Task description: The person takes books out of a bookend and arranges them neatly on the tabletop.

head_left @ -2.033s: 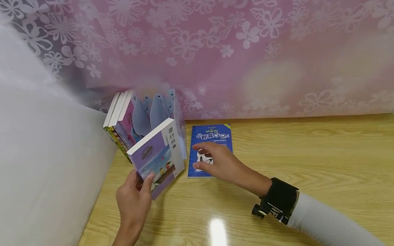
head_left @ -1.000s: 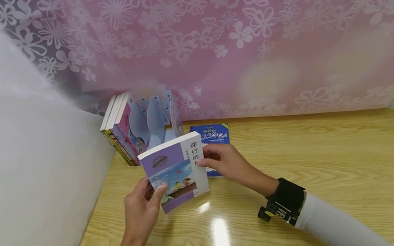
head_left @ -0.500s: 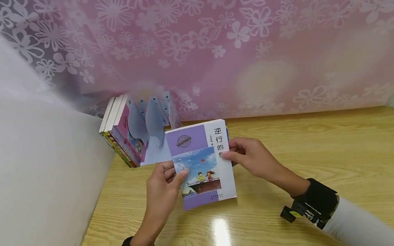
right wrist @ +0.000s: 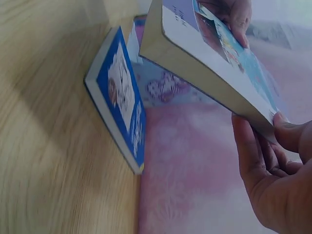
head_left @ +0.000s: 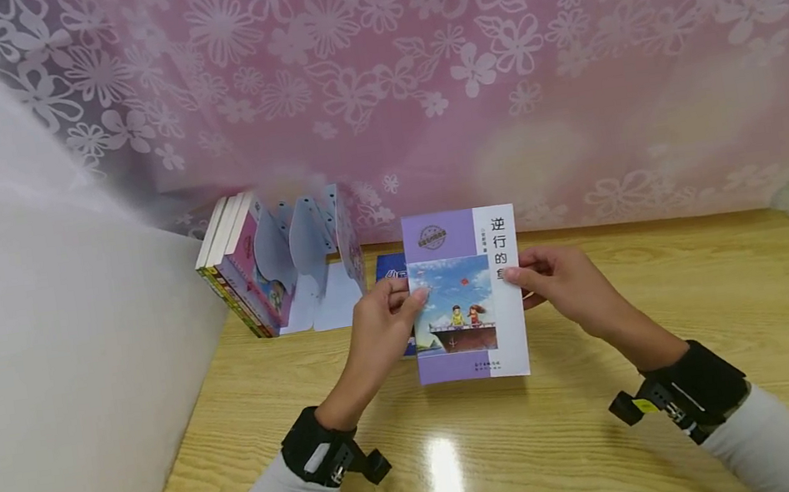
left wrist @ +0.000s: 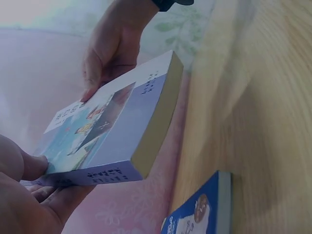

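Note:
Both hands hold up a purple and white paperback book [head_left: 450,297] above the table, its illustrated cover facing the head camera. My left hand [head_left: 382,328] pinches its left edge, thumb on the cover and fingers behind. On the opposite edge, my right hand [head_left: 570,288] pinches in the same way. Below and behind lies a blue book [head_left: 390,268], mostly hidden by the held one in the head view. The right wrist view shows that blue book [right wrist: 119,97] flat on the wood, apart from the held book.
A light blue book rack [head_left: 312,249] stands at the back left, with several books [head_left: 237,260] leaning upright in its left part. A white wall [head_left: 60,343] borders the left side. Pink flowered cloth [head_left: 458,102] hangs behind the wooden table [head_left: 676,307].
The purple and white book has moved right, away from the rack, and turned to face the head camera. My right hand, empty at first, has taken hold of its right edge.

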{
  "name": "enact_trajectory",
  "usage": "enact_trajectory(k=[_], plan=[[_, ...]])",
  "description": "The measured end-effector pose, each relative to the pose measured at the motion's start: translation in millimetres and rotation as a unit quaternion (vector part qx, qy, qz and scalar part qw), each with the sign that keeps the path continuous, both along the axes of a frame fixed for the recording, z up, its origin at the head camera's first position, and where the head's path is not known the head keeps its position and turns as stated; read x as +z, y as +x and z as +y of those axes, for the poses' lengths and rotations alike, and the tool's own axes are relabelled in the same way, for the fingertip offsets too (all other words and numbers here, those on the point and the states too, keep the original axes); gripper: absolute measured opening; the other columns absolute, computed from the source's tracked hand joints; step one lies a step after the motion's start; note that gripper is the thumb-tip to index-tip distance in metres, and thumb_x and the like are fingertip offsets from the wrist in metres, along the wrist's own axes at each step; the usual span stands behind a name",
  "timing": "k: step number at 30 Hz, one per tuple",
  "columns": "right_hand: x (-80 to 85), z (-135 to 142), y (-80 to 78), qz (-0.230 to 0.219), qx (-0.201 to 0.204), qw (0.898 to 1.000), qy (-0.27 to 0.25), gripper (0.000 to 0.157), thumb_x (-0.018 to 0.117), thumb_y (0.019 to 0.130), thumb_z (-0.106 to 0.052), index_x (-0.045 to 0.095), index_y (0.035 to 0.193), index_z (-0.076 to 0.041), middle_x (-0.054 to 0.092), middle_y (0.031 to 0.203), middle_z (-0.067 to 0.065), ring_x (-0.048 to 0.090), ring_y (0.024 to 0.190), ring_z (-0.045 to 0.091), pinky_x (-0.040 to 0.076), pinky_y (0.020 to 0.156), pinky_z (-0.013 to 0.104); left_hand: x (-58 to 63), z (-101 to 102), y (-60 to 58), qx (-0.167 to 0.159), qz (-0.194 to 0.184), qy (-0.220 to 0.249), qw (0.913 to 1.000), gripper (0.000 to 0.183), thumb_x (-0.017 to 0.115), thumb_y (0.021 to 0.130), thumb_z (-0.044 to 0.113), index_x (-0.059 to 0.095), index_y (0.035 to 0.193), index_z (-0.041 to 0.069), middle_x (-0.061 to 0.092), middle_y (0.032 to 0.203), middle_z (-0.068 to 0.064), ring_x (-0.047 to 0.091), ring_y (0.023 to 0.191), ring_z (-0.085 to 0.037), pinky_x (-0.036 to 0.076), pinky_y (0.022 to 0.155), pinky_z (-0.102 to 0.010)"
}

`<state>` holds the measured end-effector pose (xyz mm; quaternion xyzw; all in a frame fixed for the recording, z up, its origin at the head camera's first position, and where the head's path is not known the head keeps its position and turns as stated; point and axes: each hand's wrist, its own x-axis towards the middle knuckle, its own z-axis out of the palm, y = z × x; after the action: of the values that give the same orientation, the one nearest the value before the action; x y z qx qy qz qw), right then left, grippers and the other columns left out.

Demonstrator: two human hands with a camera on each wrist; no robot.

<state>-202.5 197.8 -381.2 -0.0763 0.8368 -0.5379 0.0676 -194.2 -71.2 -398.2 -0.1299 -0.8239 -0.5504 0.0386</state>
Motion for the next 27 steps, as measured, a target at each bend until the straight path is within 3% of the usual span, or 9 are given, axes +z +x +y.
enact_trajectory(k=[6, 11, 15, 19, 22, 25, 27], plan=[[0.5, 31, -6.7, -0.028, -0.032, 0.999, 0.004, 0.052, 0.062, 0.094, -0.043, 0.061, 0.123, 0.0, 0.069, 0.114, 0.017, 0.074, 0.085, 0.015, 0.061, 0.076, 0.034, 3.6, 29, -21.4, -0.029, -0.047, -0.019, 0.9983, 0.03, 0.058, 0.1, 0.03, 0.061, 0.116, 0.006, 0.059, 0.079, -0.003, 0.051, 0.064, -0.013, 0.045, 0.07, -0.029], [-2.7, 54, -13.8, -0.04, -0.054, 0.998, 0.012, 0.055, 0.063, 0.094, -0.043, 0.062, 0.123, 0.004, 0.073, 0.101, 0.004, 0.074, 0.08, 0.014, 0.061, 0.075, 0.034, 3.7, 51, -36.1, -0.031, -0.071, -0.056, 0.9954, 0.036, 0.058, 0.099, 0.036, 0.063, 0.123, 0.009, 0.07, 0.093, -0.008, 0.064, 0.07, -0.02, 0.052, 0.078, -0.033], [-4.9, 66, -21.6, -0.05, -0.061, 0.997, 0.028, 0.056, 0.063, 0.094, -0.042, 0.062, 0.123, 0.005, 0.075, 0.095, 0.002, 0.074, 0.077, 0.014, 0.062, 0.073, 0.035, -0.7, 65, -46.1, -0.022, -0.074, -0.081, 0.9937, 0.037, 0.061, 0.097, 0.037, 0.067, 0.122, 0.01, 0.073, 0.101, -0.006, 0.068, 0.073, -0.02, 0.055, 0.079, -0.031], [-8.6, 76, -30.3, -0.053, -0.059, 0.996, 0.049, 0.055, 0.062, 0.095, -0.042, 0.063, 0.121, 0.006, 0.075, 0.097, 0.008, 0.073, 0.075, 0.014, 0.062, 0.071, 0.032, -8.1, 76, -55.6, -0.023, -0.063, -0.101, 0.9927, 0.027, 0.063, 0.096, 0.037, 0.072, 0.09, 0.012, 0.062, 0.069, 0.0, 0.067, 0.066, -0.023, 0.043, 0.057, -0.023], [-14.8, 82, -35.8, -0.056, -0.056, 0.995, 0.062, 0.052, 0.061, 0.096, -0.039, 0.062, 0.121, 0.007, 0.074, 0.098, 0.01, 0.072, 0.074, 0.014, 0.061, 0.071, 0.031, -15.1, 83, -61.3, -0.035, -0.059, -0.108, 0.9918, 0.042, 0.061, 0.097, 0.037, 0.052, 0.063, 0.015, 0.038, 0.051, 0.001, 0.067, 0.063, -0.03, 0.027, 0.049, -0.026], [-24.7, 88, -40.8, -0.069, -0.052, 0.994, 0.066, 0.051, 0.061, 0.097, -0.037, 0.061, 0.121, 0.008, 0.074, 0.096, 0.008, 0.072, 0.074, 0.013, 0.061, 0.074, 0.035, -22.2, 89, -64.7, -0.041, -0.068, -0.109, 0.991, 0.051, 0.062, 0.097, 0.037, 0.039, 0.055, 0.017, 0.032, 0.047, 0.003, 0.065, 0.059, -0.031, 0.022, 0.047, -0.027], [-32.0, 90, -43.3, -0.08, -0.05, 0.993, 0.072, 0.051, 0.061, 0.097, -0.036, 0.061, 0.12, 0.009, 0.074, 0.096, 0.009, 0.072, 0.074, 0.013, 0.061, 0.076, 0.038, -26.9, 92, -66.3, -0.038, -0.08, -0.114, 0.9895, 0.053, 0.062, 0.096, 0.037, 0.04, 0.052, 0.018, 0.035, 0.045, 0.004, 0.059, 0.051, -0.026, 0.022, 0.046, -0.027]])
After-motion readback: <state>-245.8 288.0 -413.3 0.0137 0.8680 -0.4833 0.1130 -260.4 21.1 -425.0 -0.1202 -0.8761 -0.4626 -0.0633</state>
